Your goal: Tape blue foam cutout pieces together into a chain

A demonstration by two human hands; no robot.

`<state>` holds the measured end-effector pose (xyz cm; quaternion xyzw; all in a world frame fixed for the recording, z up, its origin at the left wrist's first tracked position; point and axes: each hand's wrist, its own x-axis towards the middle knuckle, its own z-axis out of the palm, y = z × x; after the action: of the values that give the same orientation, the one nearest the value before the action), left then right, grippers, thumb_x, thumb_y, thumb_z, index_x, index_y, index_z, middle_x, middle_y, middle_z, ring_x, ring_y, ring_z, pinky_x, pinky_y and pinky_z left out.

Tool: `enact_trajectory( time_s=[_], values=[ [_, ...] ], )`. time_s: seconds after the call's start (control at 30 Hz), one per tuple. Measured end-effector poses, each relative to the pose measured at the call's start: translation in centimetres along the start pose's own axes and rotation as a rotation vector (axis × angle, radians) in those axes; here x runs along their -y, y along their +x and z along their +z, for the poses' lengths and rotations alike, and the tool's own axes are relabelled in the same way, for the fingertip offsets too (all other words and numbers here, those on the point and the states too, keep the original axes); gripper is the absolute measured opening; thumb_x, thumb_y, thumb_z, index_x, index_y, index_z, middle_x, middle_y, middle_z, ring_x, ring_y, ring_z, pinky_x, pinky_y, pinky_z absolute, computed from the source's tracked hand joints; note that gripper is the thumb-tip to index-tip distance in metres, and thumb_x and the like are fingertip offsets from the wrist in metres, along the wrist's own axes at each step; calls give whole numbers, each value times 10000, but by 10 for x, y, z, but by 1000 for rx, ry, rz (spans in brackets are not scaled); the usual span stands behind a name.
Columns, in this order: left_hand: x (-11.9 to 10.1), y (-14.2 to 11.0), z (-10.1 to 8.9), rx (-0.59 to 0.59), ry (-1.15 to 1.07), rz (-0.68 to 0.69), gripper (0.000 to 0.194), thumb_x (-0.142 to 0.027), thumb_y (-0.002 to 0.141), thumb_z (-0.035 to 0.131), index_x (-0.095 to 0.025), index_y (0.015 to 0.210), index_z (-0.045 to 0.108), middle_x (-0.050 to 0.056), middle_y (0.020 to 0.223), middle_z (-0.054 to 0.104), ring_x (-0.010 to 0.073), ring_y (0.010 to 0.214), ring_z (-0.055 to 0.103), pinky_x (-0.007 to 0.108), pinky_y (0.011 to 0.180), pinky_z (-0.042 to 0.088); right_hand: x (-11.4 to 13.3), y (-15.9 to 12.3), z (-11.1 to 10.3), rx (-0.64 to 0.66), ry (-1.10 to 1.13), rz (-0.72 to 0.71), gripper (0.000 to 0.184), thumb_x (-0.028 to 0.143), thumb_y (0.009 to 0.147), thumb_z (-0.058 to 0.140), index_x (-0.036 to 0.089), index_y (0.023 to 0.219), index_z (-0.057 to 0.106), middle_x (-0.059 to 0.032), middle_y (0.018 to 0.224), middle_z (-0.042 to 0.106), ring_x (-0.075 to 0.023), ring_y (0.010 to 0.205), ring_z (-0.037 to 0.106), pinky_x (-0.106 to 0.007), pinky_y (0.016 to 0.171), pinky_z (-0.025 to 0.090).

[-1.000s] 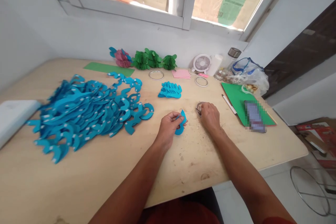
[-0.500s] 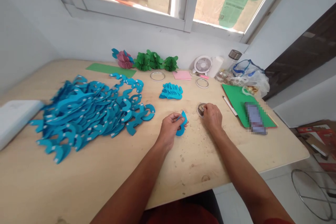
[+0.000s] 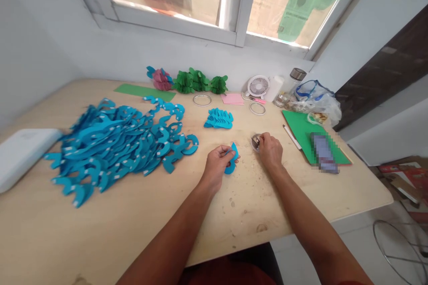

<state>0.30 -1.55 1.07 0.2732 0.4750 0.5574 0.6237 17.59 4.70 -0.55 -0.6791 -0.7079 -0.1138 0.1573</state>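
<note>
1. Here's the blue paper cutout (image 3: 232,161), pinched between thumb and fingers of my left grip (image 3: 217,164), its lower end poking out just past the hand.
2. My right grip (image 3: 270,152) curls over the edge of a small tape roll (image 3: 255,142), touching it; whether it's pinching, I can't tell.
3. Both grips sit near each other on the worktop (image 3: 234,227), the cutout between them.
4. Just ahead, a small stack of blue cutouts (image 3: 219,119); off to my left, a big heap of blue cutouts (image 3: 117,142).
5. Farther back, a thin ring (image 3: 202,100) and green folded-paper shapes (image 3: 199,80); to my right, a green sheet (image 3: 297,127).
</note>
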Motion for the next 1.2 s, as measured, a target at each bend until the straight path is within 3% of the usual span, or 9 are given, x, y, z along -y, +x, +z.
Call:
enact_trajectory(
  time_s=[0.37, 0.6, 0.77, 0.93, 1.07, 1.2],
  values=[
    [0, 0, 0, 2, -13, 13, 207, -242, 560, 693, -130, 709, 605, 43, 605, 652, 112, 496, 565, 203, 466, 311, -2, 1, 4, -12, 72, 58, 219, 266, 890, 368, 168, 885, 564, -47, 654, 598, -168, 609, 498, -267, 587, 242],
    [2, 1, 0, -20, -28, 25, 223, -260, 547, 708, -133, 696, 601, 45, 593, 649, 123, 506, 573, 207, 466, 324, -9, 4, -2, -86, 569, 138, 190, 313, 826, 425, 180, 825, 561, -31, 722, 613, -159, 647, 524, -264, 620, 353],
    [3, 2, 0, -51, -60, 24, 243, -254, 534, 721, -136, 706, 596, 36, 596, 643, 129, 529, 583, 209, 484, 347, 12, -1, -27, 122, 1113, 146, 190, 355, 770, 512, 176, 813, 563, -19, 750, 621, -142, 661, 549, -256, 627, 414],
    [5, 5, -1, -61, -128, 21, 264, -265, 527, 736, -132, 722, 619, 24, 619, 632, 117, 548, 569, 210, 495, 363, 50, -16, -50, 339, 1288, 86, 153, 330, 745, 560, 187, 767, 611, -13, 778, 640, -147, 738, 568, -262, 680, 436],
    [3, 4, -1, -55, -155, 46, 249, -262, 552, 728, -125, 743, 646, 11, 606, 614, 80, 508, 511, 190, 453, 313, 69, -26, -45, 350, 1433, 185, 184, 337, 739, 566, 187, 826, 628, -21, 800, 658, -153, 724, 585, -270, 661, 465],
    [2, 2, 1, -57, -176, 38, 252, -262, 543, 737, -122, 737, 659, 16, 636, 618, 77, 509, 504, 192, 448, 314, 73, -29, -35, 319, 1488, 238, 210, 342, 733, 570, 174, 827, 654, -21, 738, 666, -152, 658, 584, -268, 612, 474]
  ],
)
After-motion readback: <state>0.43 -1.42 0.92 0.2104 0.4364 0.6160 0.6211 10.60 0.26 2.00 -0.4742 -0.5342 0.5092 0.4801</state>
